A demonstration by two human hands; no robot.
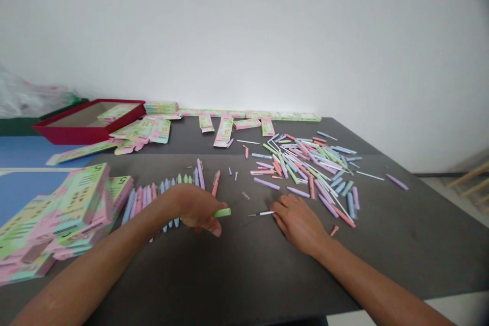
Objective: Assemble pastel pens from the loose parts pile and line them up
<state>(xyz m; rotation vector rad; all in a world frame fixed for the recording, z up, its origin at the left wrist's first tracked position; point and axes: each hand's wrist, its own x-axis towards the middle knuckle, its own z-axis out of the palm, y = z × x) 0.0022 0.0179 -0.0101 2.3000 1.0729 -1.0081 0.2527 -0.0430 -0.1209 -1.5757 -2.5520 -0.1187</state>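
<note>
My left hand (198,209) is closed around a light green pen barrel (222,212), whose end sticks out past the fingers to the right. Under and behind that hand lies a row of assembled pastel pens (143,198), partly hidden by my wrist. My right hand (296,221) rests low over the table, its fingertips closed on a white pen refill (263,213) with a dark section pointing left. Between the hands lies a small clear tube (245,195). A coral pen (216,183) and a purple pen (200,173) lie just beyond my left hand.
Loose pen barrels and refills form a pile (305,160) at the right. Stacked printed pen boxes (69,209) lie at the left, and flattened cartons (143,130) lie farther back. A red box (72,135) stands at the back left. More boxes line the wall.
</note>
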